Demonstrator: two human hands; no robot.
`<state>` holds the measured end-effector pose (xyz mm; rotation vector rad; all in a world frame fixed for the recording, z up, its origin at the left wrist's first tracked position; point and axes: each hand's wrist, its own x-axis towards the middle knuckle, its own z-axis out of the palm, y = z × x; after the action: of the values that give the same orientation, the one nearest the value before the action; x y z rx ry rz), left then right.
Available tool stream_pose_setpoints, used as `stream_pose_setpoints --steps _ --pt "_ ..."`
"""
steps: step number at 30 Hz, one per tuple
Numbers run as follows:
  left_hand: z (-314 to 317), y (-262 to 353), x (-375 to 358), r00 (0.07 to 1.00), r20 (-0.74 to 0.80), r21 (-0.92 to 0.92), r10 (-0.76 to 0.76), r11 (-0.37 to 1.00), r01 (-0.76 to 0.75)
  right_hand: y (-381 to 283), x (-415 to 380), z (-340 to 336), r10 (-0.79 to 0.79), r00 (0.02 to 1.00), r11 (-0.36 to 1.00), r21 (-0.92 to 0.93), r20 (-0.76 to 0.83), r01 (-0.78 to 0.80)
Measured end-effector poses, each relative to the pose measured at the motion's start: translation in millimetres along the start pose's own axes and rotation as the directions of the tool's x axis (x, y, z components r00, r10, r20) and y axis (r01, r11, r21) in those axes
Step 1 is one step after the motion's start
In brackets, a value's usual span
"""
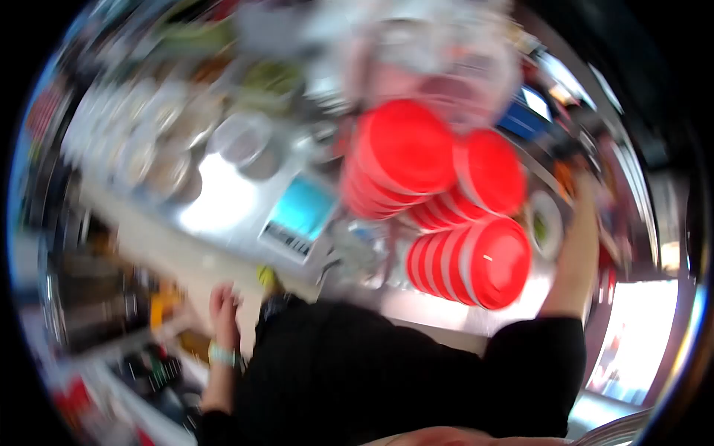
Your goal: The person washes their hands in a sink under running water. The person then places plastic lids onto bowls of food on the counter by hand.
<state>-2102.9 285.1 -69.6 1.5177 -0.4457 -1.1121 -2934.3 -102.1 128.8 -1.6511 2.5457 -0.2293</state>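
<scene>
My left hand (224,314), with a pale band at the wrist, hangs beside the black clothing at lower left; its fingers look loosely spread, with nothing seen in them. My right arm reaches up along the right side, and my right hand (580,165) is smeared beside something orange (565,181). Whether it grips that cannot be made out. Left of this arm, stacks of red-and-white round containers (500,262) stand on the shiny counter (230,227). A white round dish (545,225) with something green lies between the stacks and the arm.
A scale-like device with a cyan surface (303,207) sits mid-counter. Clear round tubs (242,139) and rows of white cups (137,126) stand to its upper left. Large clear, pinkish containers (446,67) are behind the red stacks. A blue-edged screen (526,110) is at upper right.
</scene>
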Motion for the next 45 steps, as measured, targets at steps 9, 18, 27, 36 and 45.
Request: stream_pose_setpoints --steps 9,18,27,36,45 --pt "-49 10 54 0.999 -0.021 -0.134 0.042 0.99 -0.044 -232 -246 -99 -0.522 0.853 0.779 0.413 0.012 0.471" --pt "-207 48 90 0.985 -0.152 -0.152 0.08 0.983 -0.103 -474 -456 -7 -0.826 0.378 0.563 0.575 0.419 0.593" --pt "-370 118 165 0.975 -0.21 -0.192 0.073 0.975 -0.115 -694 -570 229 -0.695 0.315 0.547 0.759 0.647 -0.352" --pt "-398 197 319 0.985 -0.108 -0.237 0.132 0.959 -0.155 -847 -578 264 -0.69 0.275 0.579 0.739 0.67 -0.345" --pt "-515 242 398 0.904 -0.427 -0.322 0.027 0.93 -0.18 -1062 -580 287 -0.748 -0.063 0.638 0.689 0.661 -0.343"
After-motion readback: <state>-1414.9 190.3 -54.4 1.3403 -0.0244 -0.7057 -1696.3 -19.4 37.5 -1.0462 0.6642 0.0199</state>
